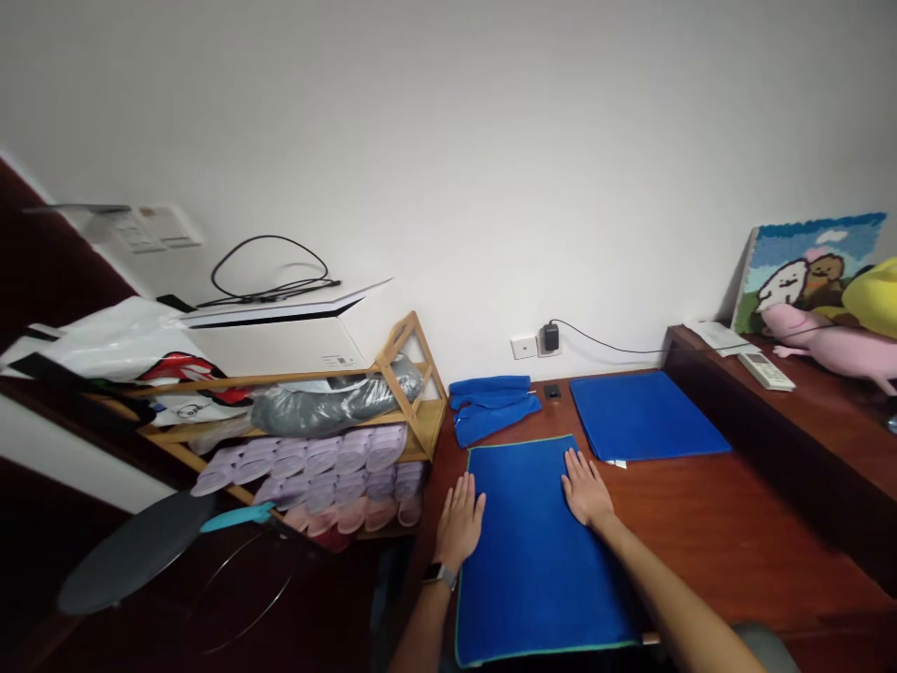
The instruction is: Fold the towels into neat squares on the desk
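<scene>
A blue cloth with green-stitched edges lies spread flat on the reddish-brown wooden desk. My left hand rests flat at the cloth's left edge, fingers extended; a watch sits on that wrist. On the cloth's right edge, near its upper corner, my right hand is laid flat with fingers slightly apart. Behind the spread cloth are loosely folded blue cloths. To the right lies a flat, neatly squared blue cloth with a small white tag.
A wooden rack with rows of slippers and a white box stands left. A black charger is plugged into the wall, its cable running right. A raised ledge holds a remote, a pink plush toy and a picture.
</scene>
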`<act>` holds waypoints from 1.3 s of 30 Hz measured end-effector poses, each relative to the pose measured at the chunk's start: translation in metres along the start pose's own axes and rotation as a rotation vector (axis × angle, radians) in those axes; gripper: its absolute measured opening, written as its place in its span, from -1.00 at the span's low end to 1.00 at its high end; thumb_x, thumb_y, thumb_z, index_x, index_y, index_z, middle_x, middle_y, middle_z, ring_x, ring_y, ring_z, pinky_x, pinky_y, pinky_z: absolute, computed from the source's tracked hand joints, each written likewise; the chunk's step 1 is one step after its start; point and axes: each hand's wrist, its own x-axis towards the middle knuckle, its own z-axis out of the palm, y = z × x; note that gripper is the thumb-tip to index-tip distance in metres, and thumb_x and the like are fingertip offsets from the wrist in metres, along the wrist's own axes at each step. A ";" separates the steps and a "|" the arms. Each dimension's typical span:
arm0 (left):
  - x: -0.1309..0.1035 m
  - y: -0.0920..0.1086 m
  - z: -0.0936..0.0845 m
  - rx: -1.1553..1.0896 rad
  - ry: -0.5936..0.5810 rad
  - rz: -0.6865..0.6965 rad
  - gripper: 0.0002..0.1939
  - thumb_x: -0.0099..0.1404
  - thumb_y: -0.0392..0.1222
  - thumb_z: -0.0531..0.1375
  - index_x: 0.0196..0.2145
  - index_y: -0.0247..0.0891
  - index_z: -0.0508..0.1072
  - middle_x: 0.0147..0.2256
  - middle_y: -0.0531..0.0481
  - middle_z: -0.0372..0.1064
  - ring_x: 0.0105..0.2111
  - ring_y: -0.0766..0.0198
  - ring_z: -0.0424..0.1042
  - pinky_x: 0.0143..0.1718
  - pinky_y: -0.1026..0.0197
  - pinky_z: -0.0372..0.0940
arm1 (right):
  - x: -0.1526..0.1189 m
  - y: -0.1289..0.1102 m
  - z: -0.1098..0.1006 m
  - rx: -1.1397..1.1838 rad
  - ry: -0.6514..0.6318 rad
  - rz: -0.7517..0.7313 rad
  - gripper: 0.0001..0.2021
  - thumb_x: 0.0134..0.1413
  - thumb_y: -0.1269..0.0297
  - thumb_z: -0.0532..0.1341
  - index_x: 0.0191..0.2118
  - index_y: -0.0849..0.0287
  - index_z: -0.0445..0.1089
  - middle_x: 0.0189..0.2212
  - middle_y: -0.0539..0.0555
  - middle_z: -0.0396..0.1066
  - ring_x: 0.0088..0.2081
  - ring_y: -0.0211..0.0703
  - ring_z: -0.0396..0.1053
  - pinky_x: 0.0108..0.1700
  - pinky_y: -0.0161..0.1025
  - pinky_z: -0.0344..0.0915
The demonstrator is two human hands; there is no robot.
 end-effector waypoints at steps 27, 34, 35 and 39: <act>-0.078 0.026 -0.024 -0.002 -0.033 0.091 -0.34 0.59 0.10 -0.19 0.49 -0.28 0.03 0.44 -0.20 0.08 0.44 0.03 0.07 0.41 -0.19 0.08 | -0.097 0.011 -0.013 0.036 -0.025 0.028 -0.34 0.46 0.07 -0.24 0.53 0.27 -0.15 0.52 0.13 -0.18 0.53 -0.06 -0.25 0.51 0.03 -0.31; -0.082 0.084 -0.048 -0.078 0.092 0.147 -0.36 0.61 0.03 -0.20 0.52 -0.25 -0.10 0.46 -0.18 0.03 0.46 0.06 0.02 0.43 -0.15 0.06 | -0.130 0.003 -0.020 0.051 0.115 0.006 -0.34 0.48 0.05 -0.26 0.53 0.26 -0.16 0.52 0.09 -0.18 0.53 -0.07 -0.23 0.52 0.03 -0.22; -0.084 0.107 -0.049 -0.103 0.080 0.196 -0.36 0.61 0.02 -0.20 0.52 -0.23 -0.13 0.47 -0.15 -0.01 0.46 0.07 -0.01 0.44 -0.14 0.04 | -0.140 0.003 -0.015 0.057 0.152 -0.017 -0.35 0.49 0.03 -0.26 0.53 0.22 -0.16 0.52 0.07 -0.16 0.52 -0.06 -0.22 0.52 0.05 -0.21; -0.095 0.193 -0.043 -0.194 -0.035 0.431 -0.35 0.60 0.05 -0.19 0.52 -0.15 -0.19 0.49 -0.05 -0.11 0.48 0.11 -0.08 0.47 -0.10 0.02 | -0.180 0.009 0.011 0.054 0.146 -0.093 -0.38 0.49 0.03 -0.22 0.52 0.12 -0.10 0.49 0.05 -0.05 0.51 -0.02 -0.12 0.50 0.10 -0.11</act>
